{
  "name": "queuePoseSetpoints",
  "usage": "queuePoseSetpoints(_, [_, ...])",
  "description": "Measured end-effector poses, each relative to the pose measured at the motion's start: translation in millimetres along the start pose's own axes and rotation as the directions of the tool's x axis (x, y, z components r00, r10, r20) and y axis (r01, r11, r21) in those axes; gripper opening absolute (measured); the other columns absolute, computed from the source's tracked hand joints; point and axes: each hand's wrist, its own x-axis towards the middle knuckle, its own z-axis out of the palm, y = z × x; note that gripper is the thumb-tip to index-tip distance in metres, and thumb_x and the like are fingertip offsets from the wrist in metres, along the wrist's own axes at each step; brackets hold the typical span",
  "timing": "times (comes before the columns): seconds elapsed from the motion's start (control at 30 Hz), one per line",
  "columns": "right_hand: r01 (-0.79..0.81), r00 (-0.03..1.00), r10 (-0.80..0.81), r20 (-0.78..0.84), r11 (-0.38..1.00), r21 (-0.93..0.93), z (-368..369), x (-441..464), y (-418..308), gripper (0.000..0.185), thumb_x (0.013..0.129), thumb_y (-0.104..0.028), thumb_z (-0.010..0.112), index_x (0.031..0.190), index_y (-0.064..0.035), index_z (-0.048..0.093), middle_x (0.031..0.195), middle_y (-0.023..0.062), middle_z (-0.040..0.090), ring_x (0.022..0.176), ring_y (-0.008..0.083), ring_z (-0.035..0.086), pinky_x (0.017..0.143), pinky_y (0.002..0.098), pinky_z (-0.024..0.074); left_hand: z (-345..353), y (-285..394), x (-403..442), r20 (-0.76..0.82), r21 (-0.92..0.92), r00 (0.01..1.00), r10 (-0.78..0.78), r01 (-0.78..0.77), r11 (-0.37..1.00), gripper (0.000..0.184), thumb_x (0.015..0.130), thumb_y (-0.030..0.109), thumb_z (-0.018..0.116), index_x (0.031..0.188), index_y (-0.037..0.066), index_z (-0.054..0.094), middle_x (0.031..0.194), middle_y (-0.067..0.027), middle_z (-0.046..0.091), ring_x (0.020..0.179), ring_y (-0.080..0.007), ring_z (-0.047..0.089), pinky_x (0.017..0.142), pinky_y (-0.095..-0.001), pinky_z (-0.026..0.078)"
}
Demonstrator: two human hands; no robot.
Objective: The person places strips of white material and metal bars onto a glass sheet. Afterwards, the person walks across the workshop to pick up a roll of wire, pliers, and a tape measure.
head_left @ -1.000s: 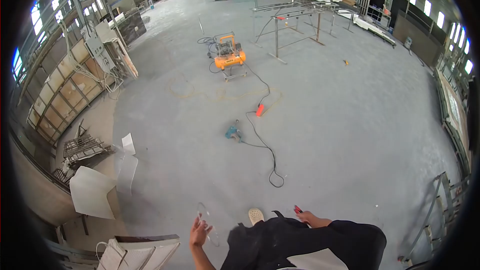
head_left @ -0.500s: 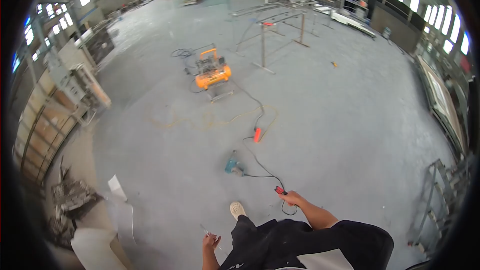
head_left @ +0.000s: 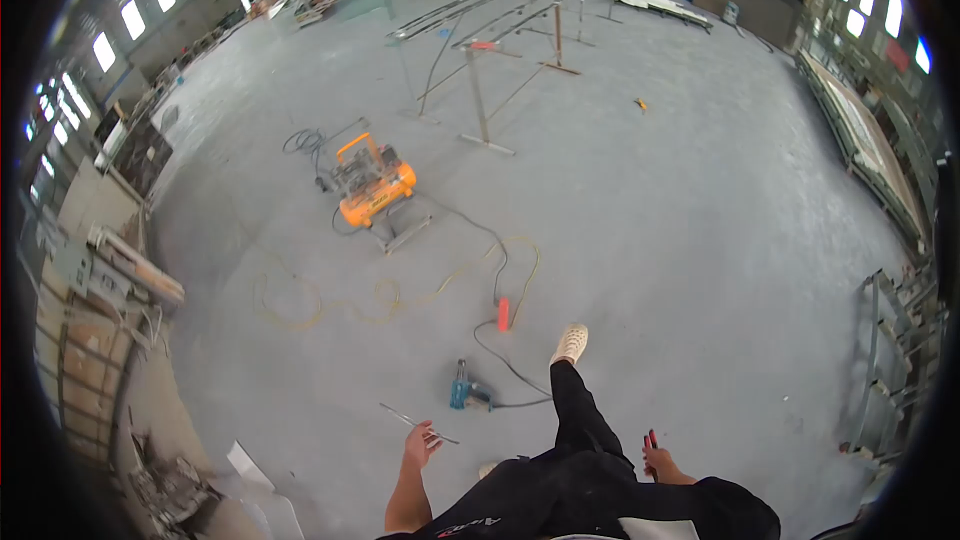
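My left hand (head_left: 422, 442) is closed around a thin, pale rod (head_left: 395, 412), which sticks out on both sides of the fingers. At the lower right my right hand (head_left: 658, 462) grips red-handled pliers (head_left: 652, 438); their far end is hidden by the hand. Ahead of the left hand a teal corded power drill (head_left: 462, 389) lies on the floor, its black cord (head_left: 520, 404) running right toward my leg. Beyond it a red power strip (head_left: 503, 314) rests on the floor, joined to a dark cable.
An orange air compressor (head_left: 378, 190) stands ahead to the left, near a loosely looped yellow hose (head_left: 390, 300). Farther off is a metal frame stand (head_left: 478, 100). Panels on a rack (head_left: 865, 155) and a metal frame (head_left: 880, 360) line the right side; white sheets (head_left: 250, 465) lie lower left.
I have stepped forward, one shoe now ahead beside the cord. My right hand with the pliers has dropped back to the right; my left hand with the rod has come up and forward.
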Motion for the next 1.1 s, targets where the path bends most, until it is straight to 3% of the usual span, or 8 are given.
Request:
queuePoseSetpoints(0.13, [0.109, 0.86, -0.233, 0.454, 0.953, 0.283, -11.9, 118.2, -29.5, 0.015, 0.083, -0.022, 0.064, 0.082, -0.0082, 0.057, 0.058, 0.0023, 0.051, 0.05, 0.0192, 0.058, 0.046, 0.0366, 0.0477, 135.7, 81.0, 62.0, 0.07, 0.171, 0.991, 0.114, -0.124, 0.977, 0.031, 0.091, 0.015, 0.052, 0.122, 0.013, 0.047, 0.098, -0.0018, 0.054, 0.094, -0.0168, 0.054, 0.081, -0.0418, 0.051])
queuePoseSetpoints(0.2, [0.511, 0.856, -0.488, 0.168, 0.847, -0.144, -16.7, 96.1, -125.3, 0.007, 0.081, -0.012, 0.063, 0.083, -0.0084, 0.058, 0.066, 0.0038, 0.06, 0.053, 0.0176, 0.06, 0.05, 0.0387, 0.0487, 201.6, 107.9, 100.5, 0.037, 0.166, 0.989, 0.146, -0.15, 0.975, 0.03, 0.093, 0.017, 0.051, 0.122, 0.013, 0.047, 0.098, -0.0013, 0.054, 0.094, -0.0163, 0.054, 0.08, -0.0418, 0.051])
queuePoseSetpoints(0.23, [0.45, 0.787, -0.507, 0.352, 0.861, 0.237, -6.6, 182.3, -140.3, 0.007, 0.08, -0.013, 0.064, 0.083, -0.0079, 0.059, 0.066, 0.0068, 0.061, 0.056, 0.0198, 0.062, 0.048, 0.0391, 0.0478, 233.9, 127.6, 116.6, -0.007, 0.162, 0.984, 0.178, -0.175, 0.971, 0.029, 0.094, 0.019, 0.051, 0.122, 0.013, 0.047, 0.098, -0.0008, 0.054, 0.095, -0.0158, 0.053, 0.08, -0.0417, 0.052])
queuePoseSetpoints(0.3, [0.148, 0.989, -0.147, 0.017, 0.989, -0.028, 3.0, 177.9, -305.1, 0.035, 0.08, -0.035, 0.062, 0.075, -0.0004, 0.06, 0.063, 0.0119, 0.059, 0.053, 0.0252, 0.062, 0.045, 0.0398, 0.0457, 298.0, 163.9, 147.6, -0.046, 0.22, 0.97, 0.238, -0.223, 0.95, 0.026, 0.094, 0.026, 0.054, 0.115, 0.012, 0.05, 0.095, 0.0, 0.054, 0.093, -0.0155, 0.055, 0.078, -0.0386, 0.052])
queuePoseSetpoints(0.4, [0.341, 0.938, -0.347, 0.003, 0.92, -0.195, -19.0, 168.8, -536.9, 0.056, 0.079, -0.052, 0.054, 0.067, 0.0018, 0.061, 0.056, 0.0127, 0.058, 0.053, 0.0254, 0.063, 0.052, 0.0398, 0.0478, 409.3, 206.2, 205.3, -0.009, 0.236, 0.969, 0.247, -0.237, 0.942, 0.024, 0.093, 0.029, 0.058, 0.109, 0.012, 0.053, 0.093, 0.0003, 0.055, 0.087, -0.0149, 0.058, 0.076, -0.0337, 0.053])
queuePoseSetpoints(0.73, [0.696, 0.662, -0.744, 0.098, 0.658, 0.287, -135.7, 183.8, -1020.2, 0.04, 0.087, -0.042, 0.059, 0.075, -0.0036, 0.059, 0.052, 0.0035, 0.052, 0.046, 0.0132, 0.053, 0.045, 0.0309, 0.0425, 740.6, 318.1, 412.7, 0.231, 0.315, 0.968, 0.1, -0.172, 0.933, 0.021, 0.097, 0.03, 0.05, 0.113, 0.016, 0.051, 0.113, -0.0009, 0.06, 0.102, -0.0185, 0.06, 0.084, -0.0404, 0.05])
queuePoseSetpoints(0.9, [0.506, 0.847, -0.508, -0.159, 0.861, -0.053, -220.0, 354.0, -1093.0, 0.056, 0.082, -0.052, 0.055, 0.065, 0.0014, 0.058, 0.053, 0.0102, 0.056, 0.048, 0.0227, 0.056, 0.052, 0.0355, 0.0464, 913.9, 380.9, 509.0, 0.33, 0.138, 0.941, 0.069, -0.12, 0.983, 0.028, 0.099, 0.035, 0.044, 0.12, 0.018, 0.048, 0.117, -0.001, 0.06, 0.109, -0.0185, 0.056, 0.088, -0.0416, 0.045])
queuePoseSetpoints(1.1, [0.129, 0.984, -0.06, -0.17, 0.893, 0.432, -313.0, 414.0, -1028.6, 0.034, 0.083, -0.036, 0.061, 0.066, -0.0085, 0.05, 0.053, 0.0031, 0.046, 0.04, 0.02, 0.048, 0.036, 0.0375, 0.0404, 1145.3, 461.5, 610.7, 0.476, 0.047, 0.879, -0.014, -0.01, 0.999, 0.031, 0.099, 0.038, 0.041, 0.119, 0.017, 0.05, 0.12, -0.0036, 0.058, 0.113, -0.0215, 0.053, 0.095, -0.046, 0.042])
